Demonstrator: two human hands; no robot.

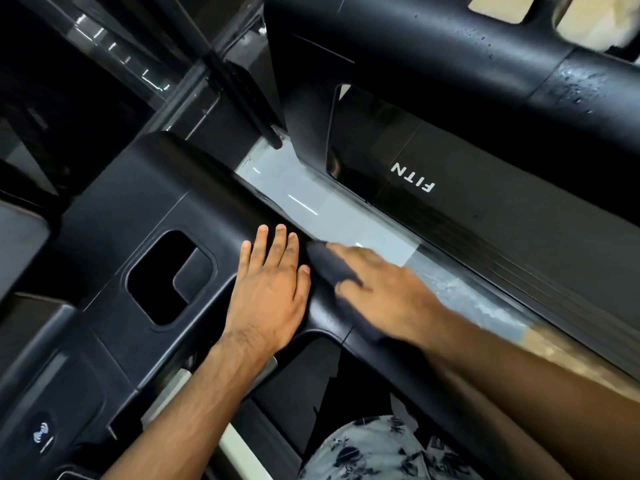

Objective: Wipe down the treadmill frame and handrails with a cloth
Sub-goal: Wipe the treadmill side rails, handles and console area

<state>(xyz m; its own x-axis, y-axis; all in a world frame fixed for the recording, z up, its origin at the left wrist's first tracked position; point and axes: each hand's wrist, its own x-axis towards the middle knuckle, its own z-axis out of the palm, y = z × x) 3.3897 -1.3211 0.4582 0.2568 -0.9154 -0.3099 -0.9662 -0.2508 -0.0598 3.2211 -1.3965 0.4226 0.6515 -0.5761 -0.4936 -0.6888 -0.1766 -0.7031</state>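
Note:
I look down on a black treadmill console and handrail. My left hand lies flat on the black handrail surface with its fingers straight. Just to its right, my right hand is blurred with motion and presses a dark cloth against the handrail's edge. The cloth sticks out from under the fingers toward the upper left. How the right fingers lie on the cloth is hidden by blur.
A second black treadmill with white lettering stands to the right, its handrail dotted with water drops. Pale shiny floor runs between the machines. A cup-holder recess opens left of my left hand.

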